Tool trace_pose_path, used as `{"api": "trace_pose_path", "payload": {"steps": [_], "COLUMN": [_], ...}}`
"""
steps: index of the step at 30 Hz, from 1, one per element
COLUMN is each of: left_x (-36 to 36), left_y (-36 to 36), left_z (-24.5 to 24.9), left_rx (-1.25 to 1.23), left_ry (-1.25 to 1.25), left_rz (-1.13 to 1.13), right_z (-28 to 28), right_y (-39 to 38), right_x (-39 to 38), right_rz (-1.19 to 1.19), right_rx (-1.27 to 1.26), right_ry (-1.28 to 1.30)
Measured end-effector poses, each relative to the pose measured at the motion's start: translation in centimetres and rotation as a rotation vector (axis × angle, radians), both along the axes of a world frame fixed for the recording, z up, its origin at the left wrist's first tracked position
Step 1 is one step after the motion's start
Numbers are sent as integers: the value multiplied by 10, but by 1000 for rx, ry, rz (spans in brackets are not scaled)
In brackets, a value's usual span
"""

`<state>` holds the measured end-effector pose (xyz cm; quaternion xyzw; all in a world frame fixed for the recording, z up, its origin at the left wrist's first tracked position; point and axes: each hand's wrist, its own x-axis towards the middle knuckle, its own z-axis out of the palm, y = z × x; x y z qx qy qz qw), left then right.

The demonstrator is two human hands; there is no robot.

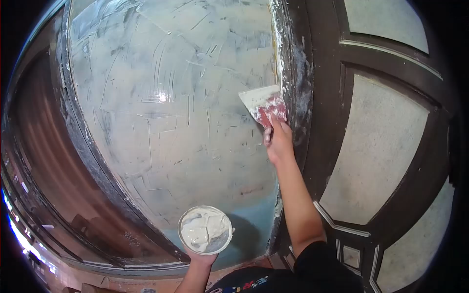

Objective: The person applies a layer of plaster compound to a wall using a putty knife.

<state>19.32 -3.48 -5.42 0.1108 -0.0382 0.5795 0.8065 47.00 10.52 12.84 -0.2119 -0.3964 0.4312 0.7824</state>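
Observation:
My right hand (279, 140) is closed round the red handle of a putty knife (264, 101). The knife's wide blade is smeared with white putty and lies against the right edge of the wall panel (161, 132), beside the dark wooden frame. Streaks and ridges of pale putty cover most of the panel. Low in front of me, my left hand (200, 258) holds up a round tub (184, 244) from below; its fingers are mostly hidden under it. Inside the tub is thick off-white putty (202, 228).
Dark wooden framing with pale inset panels (376, 151) runs along the right. To the left, a dark frame borders a brown glossy pane (53, 132). A blue-green strip of wall (254, 219) shows near the bottom, above a reddish floor (141, 283).

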Motion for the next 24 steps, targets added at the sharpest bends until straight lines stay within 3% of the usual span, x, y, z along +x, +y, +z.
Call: {"api": "trace_pose_path", "payload": {"steps": [3, 4, 7, 8, 11, 15, 17, 18, 20, 23, 24], "left_x": [-4, -6, -1, 2, 3, -5, -6, -5, 1, 15, 19], "left_y": [6, 6, 6, 8, 6, 9, 15, 18, 17, 29, 34], "left_z": [-8, -4, 2, 3, -4, -15, -25, -28, -22, -25, -24], "left_rx": [32, -71, -60, 42, -15, 46, 46, 14, 50, 58, 48], "left_ry": [112, 9, -20, 104, -10, 160, 228, 210, 67, 259, 261], "left_rz": [72, 7, -24, 5, -62, 27, 88, 88, -41, 44, 49], "right_z": [16, 39, 54, 50, -21, -99, -106, -105, -95, -69, -72], "right_y": [-11, -3, 14, 21, 16, -11, -25, -31, -48, -80, -77], "right_x": [-3, 1, 12, 14, 7, 17, 19, 14, -6, -40, -39], "right_rz": [-67, -59, -55, -48, -80, -23, 64, 67, 185, 98, 109], "right_rx": [28, 74, 65, 16, -73, -97, -50, -55, -66, 79, 75], "right_ry": [62, 46, 12, -6, 20, 52, -204, -204, -765, -1249, -1247]}}
